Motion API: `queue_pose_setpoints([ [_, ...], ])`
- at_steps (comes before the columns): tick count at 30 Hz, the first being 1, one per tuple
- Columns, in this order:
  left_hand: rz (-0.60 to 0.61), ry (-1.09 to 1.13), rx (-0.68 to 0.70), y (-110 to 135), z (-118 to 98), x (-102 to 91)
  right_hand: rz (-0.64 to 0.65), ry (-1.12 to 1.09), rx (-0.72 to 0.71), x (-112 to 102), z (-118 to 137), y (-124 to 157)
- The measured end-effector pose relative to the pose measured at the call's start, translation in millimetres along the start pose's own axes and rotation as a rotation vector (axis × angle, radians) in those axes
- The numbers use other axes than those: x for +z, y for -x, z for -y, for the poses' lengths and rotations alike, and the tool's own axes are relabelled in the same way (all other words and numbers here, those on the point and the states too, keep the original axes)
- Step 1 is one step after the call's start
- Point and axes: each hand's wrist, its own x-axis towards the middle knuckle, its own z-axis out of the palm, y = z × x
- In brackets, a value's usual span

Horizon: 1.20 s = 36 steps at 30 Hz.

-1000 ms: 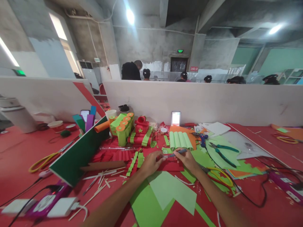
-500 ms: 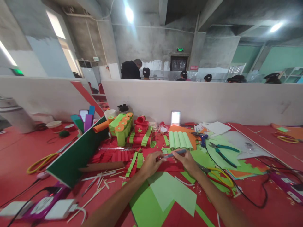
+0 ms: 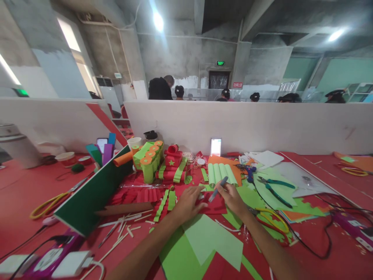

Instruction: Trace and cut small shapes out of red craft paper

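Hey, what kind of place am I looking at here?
Probably a shared craft workshop: a red table strewn with cut green paper, scissors and pliers, a low white partition, and other people beyond it.

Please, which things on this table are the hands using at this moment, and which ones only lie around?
In use:
- pen, gripped in the right hand, tip slanted down toward the red paper
- the same red paper, under the flat left hand

Lying about:
- pliers
- glue gun
- scissors
- green paper rolls
- dark green board
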Motion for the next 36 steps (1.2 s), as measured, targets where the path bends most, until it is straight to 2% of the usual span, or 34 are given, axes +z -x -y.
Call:
queue_pose_setpoints([
  [4, 0.086, -0.054, -0.001, 3, 6, 5.1, 0.097, 0.145, -0.012, -13, 4, 3],
  [11, 0.107, -0.003, 0.013, 3, 8, 1.3, 0.265, 0.801, -0.042, -28, 7, 7],
  [14, 0.119, 0.031, 0.016, 4, 9, -0.4, 0.27, 0.93, -0.042, -30, -1, 7],
  [20, 0.138, 0.098, -0.003, 4, 11, -3.4, 0.275, 0.927, -0.029, -27, -5, 6],
  [25, 0.15, 0.135, 0.007, 4, 12, -3.6, 0.334, 0.915, -0.186, -17, -6, 6],
  [28, 0.157, 0.135, 0.018, 5, 12, -3.0, 0.384, 0.92, -0.232, -12, -9, 5],
  [36, 0.122, 0.081, 0.027, 2, 5, 0.7, 0.408, 0.847, -0.218, -10, -11, 4],
])
